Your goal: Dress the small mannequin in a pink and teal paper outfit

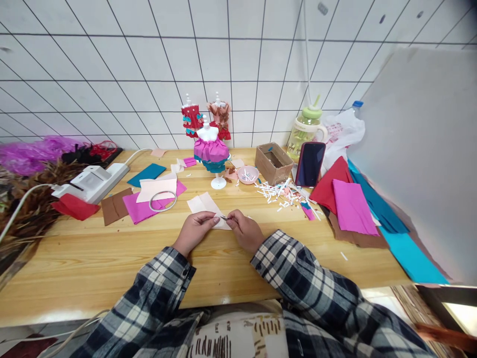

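My left hand (pixel 196 229) and my right hand (pixel 246 230) meet over the wooden table (pixel 112 258), both in plaid sleeves. Each hand is closed in a pinch. Between the fingertips is a small thin dark object, too small to name. Under and just beyond the fingers lies a pale pink sheet of paper (pixel 203 203), which the left thumb and fingers touch at its near edge. A small mannequin (pixel 211 149) in a pink and teal paper dress stands behind it on a white stand.
Pink, white, brown and teal papers (pixel 149 196) and a white ring lie to the left, with a white device (pixel 93 181). A small pink bowl (pixel 248 174), cardboard box (pixel 273 162), phone (pixel 310 164), paper scraps (pixel 283 193) and stacked coloured sheets (pixel 354 206) sit to the right.
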Demonstrator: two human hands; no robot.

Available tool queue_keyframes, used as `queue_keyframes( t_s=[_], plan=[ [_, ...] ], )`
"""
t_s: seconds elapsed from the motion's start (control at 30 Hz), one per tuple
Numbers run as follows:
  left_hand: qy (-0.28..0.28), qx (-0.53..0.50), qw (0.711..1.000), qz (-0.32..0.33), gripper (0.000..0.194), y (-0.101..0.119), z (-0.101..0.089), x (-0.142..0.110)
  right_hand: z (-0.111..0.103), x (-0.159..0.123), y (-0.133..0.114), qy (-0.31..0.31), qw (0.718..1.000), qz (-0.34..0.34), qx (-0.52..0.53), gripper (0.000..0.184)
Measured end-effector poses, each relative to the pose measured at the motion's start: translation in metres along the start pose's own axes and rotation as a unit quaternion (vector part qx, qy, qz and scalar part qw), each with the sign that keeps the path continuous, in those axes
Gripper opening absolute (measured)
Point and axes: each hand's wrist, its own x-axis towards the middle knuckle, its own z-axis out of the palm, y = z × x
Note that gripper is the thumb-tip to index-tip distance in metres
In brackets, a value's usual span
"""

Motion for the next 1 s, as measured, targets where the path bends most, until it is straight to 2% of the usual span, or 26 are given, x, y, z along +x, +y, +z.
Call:
queue_keyframes(
  t_s=[0.5,1.0],
  plan=[
    [0.002,-0.012,1.0,0.003,0.046,0.0012,0.0006,0.0003,-0.0026,-0.0027,-0.0031,-0.025,1.0,0.008,-0.009,0.021],
    [-0.009,-0.025,1.0,-0.006,0.044,-0.001,0.0002,-0.0004,-0.0007,-0.0025,-0.0032,-0.01,1.0,0.018,-0.008,0.02]
  ],
)
